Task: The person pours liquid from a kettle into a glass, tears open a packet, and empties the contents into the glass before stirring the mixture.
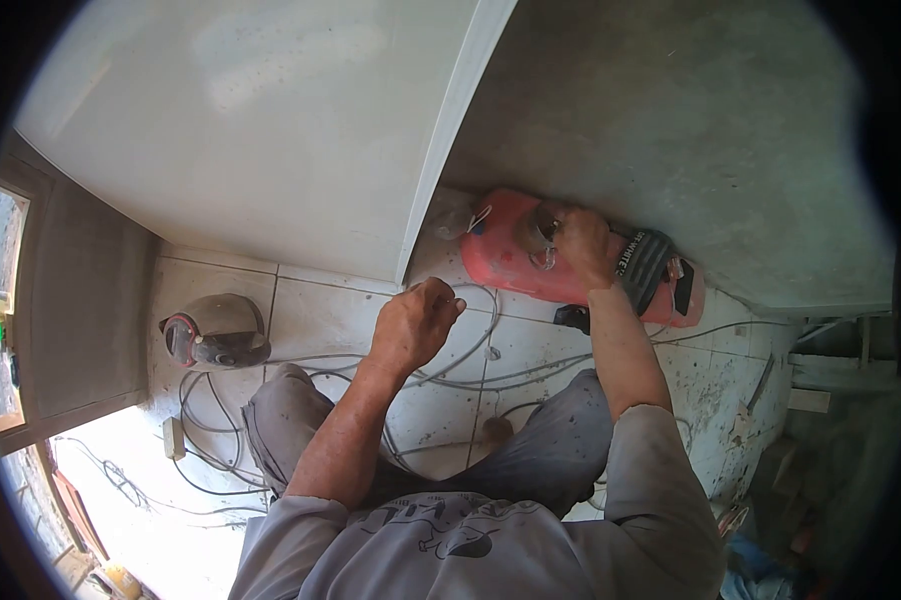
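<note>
My right hand point(582, 243) reaches forward over a dusty red case-like thing point(505, 262) on the tiled floor. Its fingers are closed at a small round, dark, shiny object point(541, 228), whose kind I cannot make out. A black piece with white lettering point(642, 268) lies on the red thing's right part. In front of the tall pale panel's lower corner, my left hand point(416, 325) hangs in the air with its fingers curled together. Whether something small is pinched in it cannot be told. Crumpled clear plastic point(448, 215) lies left of the red thing.
A tall pale panel point(300, 130) stands at the left, and a grey wall point(670, 110) rises at the right. Several grey cables point(440, 380) snake over the tiles. A dusty rounded object with a red rim point(215, 333) sits at the left, near a dark wooden frame point(80, 300).
</note>
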Tool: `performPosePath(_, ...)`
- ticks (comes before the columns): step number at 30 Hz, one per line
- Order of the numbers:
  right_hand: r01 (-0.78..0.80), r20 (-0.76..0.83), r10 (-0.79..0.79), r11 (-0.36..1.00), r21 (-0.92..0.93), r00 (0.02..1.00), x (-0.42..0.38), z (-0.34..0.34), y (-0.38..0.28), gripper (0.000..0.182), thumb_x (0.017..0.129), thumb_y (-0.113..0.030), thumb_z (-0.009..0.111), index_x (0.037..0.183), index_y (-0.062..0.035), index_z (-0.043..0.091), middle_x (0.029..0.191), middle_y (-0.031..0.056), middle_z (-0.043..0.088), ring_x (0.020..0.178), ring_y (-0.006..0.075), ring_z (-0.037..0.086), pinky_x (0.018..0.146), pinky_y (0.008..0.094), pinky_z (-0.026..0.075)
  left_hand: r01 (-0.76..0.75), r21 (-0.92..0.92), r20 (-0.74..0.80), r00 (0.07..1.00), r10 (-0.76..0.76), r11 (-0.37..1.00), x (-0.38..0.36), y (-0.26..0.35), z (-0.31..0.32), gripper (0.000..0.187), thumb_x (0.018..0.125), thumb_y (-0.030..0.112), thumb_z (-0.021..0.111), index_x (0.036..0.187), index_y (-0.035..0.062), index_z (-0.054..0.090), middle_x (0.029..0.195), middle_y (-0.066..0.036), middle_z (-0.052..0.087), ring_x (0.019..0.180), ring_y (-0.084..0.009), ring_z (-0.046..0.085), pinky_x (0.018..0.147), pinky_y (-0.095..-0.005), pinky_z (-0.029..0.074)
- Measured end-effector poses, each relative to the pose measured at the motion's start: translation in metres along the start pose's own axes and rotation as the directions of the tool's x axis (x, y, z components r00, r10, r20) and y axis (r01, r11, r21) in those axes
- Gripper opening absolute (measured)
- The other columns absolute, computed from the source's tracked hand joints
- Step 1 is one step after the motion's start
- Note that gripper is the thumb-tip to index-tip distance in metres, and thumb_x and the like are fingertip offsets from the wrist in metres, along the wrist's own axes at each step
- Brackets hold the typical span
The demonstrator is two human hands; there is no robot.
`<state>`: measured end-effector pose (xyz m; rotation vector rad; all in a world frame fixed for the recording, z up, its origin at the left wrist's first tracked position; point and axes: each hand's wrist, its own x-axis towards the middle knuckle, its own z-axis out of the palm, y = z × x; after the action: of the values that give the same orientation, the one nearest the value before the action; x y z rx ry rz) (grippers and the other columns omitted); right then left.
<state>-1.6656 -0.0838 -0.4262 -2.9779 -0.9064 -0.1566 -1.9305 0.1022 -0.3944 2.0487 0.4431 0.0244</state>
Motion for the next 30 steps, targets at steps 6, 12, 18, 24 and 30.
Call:
performPosePath(6,-0.061,0.099,0.036,0.963,0.264,0.994,0.006,0.009,-0.007,0.017,0.071,-0.009,0.064,0.086,-0.0091,0.073,0.084,0.0186,0.069,0.079,0.0397,0.066,0.076,0.0449,0.052,-0.016,-0.001,-0.035,0.999,0.016,1.000,-0.001,0.001,-0.003,0.025,0.089,0.028,0.063,0.091,0.0027,0.062,0.082,-0.016,0.067,0.079,-0.0357,0.066,0.071,-0.0421,0.051)
performPosePath(12,0.039,-0.209,-0.005,0.987,0.157,0.978,0.002,-0.003,0.010,0.016,0.076,-0.012,0.061,0.085,-0.0049,0.072,0.083,0.0219,0.067,0.077,0.0382,0.066,0.073,0.0449,0.052,-0.012,0.018,-0.013,1.000,0.012,1.000,0.003,-0.001,0.000,0.024,0.089,0.027,0.063,0.091,0.0024,0.062,0.081,-0.016,0.068,0.079,-0.0349,0.067,0.071,-0.0405,0.051)
performPosePath(18,0.003,0.119,-0.014,0.995,0.095,0.993,0.004,0.025,-0.002,0.017,0.076,-0.011,0.063,0.088,-0.0090,0.074,0.084,0.0207,0.068,0.080,0.0385,0.066,0.074,0.0454,0.053,0.019,-0.003,-0.013,1.000,-0.019,1.000,0.003,0.000,-0.001,0.024,0.089,0.026,0.064,0.091,0.0021,0.062,0.081,-0.016,0.068,0.079,-0.0344,0.067,0.071,-0.0402,0.051)
performPosePath(24,-0.048,-0.179,0.117,0.936,0.349,0.977,0.002,0.003,0.009,0.016,0.074,-0.010,0.062,0.085,-0.0067,0.072,0.081,0.0209,0.067,0.074,0.0391,0.065,0.073,0.0452,0.052,-0.021,-0.023,-0.016,1.000,0.020,1.000,0.004,-0.006,0.006,0.026,0.089,0.028,0.062,0.087,0.0029,0.061,0.081,-0.017,0.067,0.076,-0.0375,0.064,0.069,-0.0444,0.050)
performPosePath(30,0.037,0.055,-0.038,0.999,0.024,0.998,0.000,0.006,0.001,0.016,0.069,-0.006,0.064,0.083,-0.0053,0.072,0.084,0.0214,0.068,0.082,0.0374,0.066,0.074,0.0440,0.052,-0.022,-0.031,-0.009,1.000,0.022,0.999,0.004,-0.004,0.006,0.023,0.088,0.026,0.063,0.088,0.0026,0.061,0.079,-0.016,0.067,0.076,-0.0356,0.065,0.069,-0.0420,0.050)
